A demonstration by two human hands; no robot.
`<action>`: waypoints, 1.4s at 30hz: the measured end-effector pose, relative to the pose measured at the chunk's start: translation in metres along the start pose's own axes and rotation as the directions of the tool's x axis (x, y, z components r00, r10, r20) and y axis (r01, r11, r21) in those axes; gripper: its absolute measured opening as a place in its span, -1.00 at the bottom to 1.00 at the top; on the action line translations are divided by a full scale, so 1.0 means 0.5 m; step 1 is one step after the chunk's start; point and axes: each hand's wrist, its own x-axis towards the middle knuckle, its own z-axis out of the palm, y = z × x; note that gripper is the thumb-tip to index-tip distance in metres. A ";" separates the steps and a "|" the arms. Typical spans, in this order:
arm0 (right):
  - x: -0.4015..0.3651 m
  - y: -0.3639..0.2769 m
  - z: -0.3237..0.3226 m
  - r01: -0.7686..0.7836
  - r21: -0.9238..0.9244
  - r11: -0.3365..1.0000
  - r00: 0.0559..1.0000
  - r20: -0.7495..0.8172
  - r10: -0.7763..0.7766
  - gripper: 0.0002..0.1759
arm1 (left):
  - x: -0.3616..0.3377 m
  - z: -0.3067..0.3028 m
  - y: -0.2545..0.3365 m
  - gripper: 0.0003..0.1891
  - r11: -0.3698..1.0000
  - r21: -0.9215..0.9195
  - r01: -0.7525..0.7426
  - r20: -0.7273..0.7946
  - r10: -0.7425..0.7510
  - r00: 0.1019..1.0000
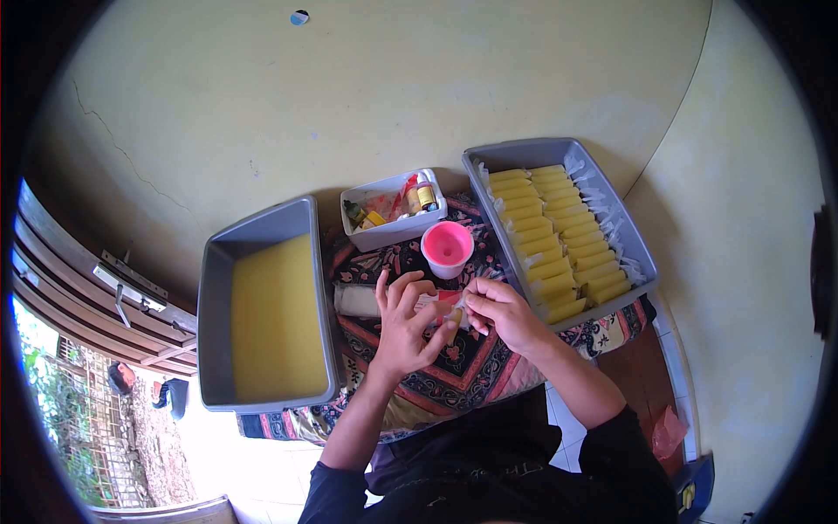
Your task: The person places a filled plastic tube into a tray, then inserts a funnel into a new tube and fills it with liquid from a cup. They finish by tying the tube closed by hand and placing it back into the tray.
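Note:
Over the patterned cloth, both my hands hold one narrow clear plastic bag of yellow liquid (457, 318). My left hand (407, 325) pinches it near the top with thumb and a finger, its other fingers raised and spread. With fingers closed, my right hand (494, 311) grips the bag's thin upper end. Most of the bag is hidden behind my left hand. Just beyond the hands stands a white cup with a pink funnel-like top (447, 244). A pale flat packet (356, 300) lies left of my left hand, and a red and white piece shows behind the fingers.
A grey tub of yellow liquid (330, 349) stands at left. Another grey tub (644, 253) at right holds rows of filled, tied yellow bags. A white box (393, 230) with small bottles and packets sits at the back by the wall. The patterned cloth (515, 374) covers the table.

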 end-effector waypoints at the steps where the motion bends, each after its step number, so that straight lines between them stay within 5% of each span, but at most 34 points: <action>1: 0.002 0.007 -0.005 0.000 0.002 1.000 1.000 0.000 0.000 -0.82 | -0.002 0.004 -0.005 -0.85 1.000 0.001 0.000 0.002 0.000 1.000; 9: 0.006 0.041 -0.002 0.158 -0.307 0.938 0.985 -0.017 -0.172 -0.91 | -0.023 0.056 -0.042 -0.81 0.991 -0.115 0.073 -0.004 -0.074 0.997; 12: 0.006 0.044 0.006 0.168 -0.183 0.969 0.975 -0.116 -0.191 -0.86 | -0.023 0.062 -0.033 -0.79 0.989 -0.135 0.065 -0.028 -0.070 0.997; 19: -0.004 0.056 0.003 0.230 -0.179 0.957 0.971 -0.023 -0.238 -0.75 | -0.027 0.069 -0.043 -0.81 0.993 -0.086 0.085 -0.049 -0.089 0.995; 25: 0.010 0.083 0.000 0.344 -0.372 0.862 0.912 -0.085 -0.401 -0.88 | -0.028 0.071 -0.041 -0.84 0.992 -0.098 0.082 -0.030 -0.085 0.996; 28: 0.009 0.077 0.015 0.308 -0.170 0.936 0.921 -0.192 -0.338 -0.93 | -0.019 0.060 -0.022 -0.87 0.990 -0.126 0.071 -0.020 -0.074 0.997; 30: 0.005 0.061 0.028 0.335 0.135 0.933 0.911 -0.300 -0.284 -0.87 | -0.010 0.055 -0.013 -0.88 0.995 -0.098 0.031 -0.043 -0.035 0.998; 33: -0.005 0.042 0.033 0.326 0.243 0.914 0.921 -0.301 -0.248 -0.85 | -0.001 0.037 0.003 -0.83 0.999 -0.045 0.004 -0.046 -0.007 0.999; 40: -0.025 0.006 0.046 0.327 0.212 0.921 0.932 -0.234 -0.277 -0.83 | 0.001 0.028 0.008 -0.73 0.999 -0.026 0.041 -0.026 -0.042 0.999; 42: -0.014 0.004 0.044 0.354 0.177 0.918 0.927 -0.196 -0.320 -0.82 | 0.010 0.037 0.003 -0.76 0.960 -0.265 0.088 -0.019 -0.096 0.995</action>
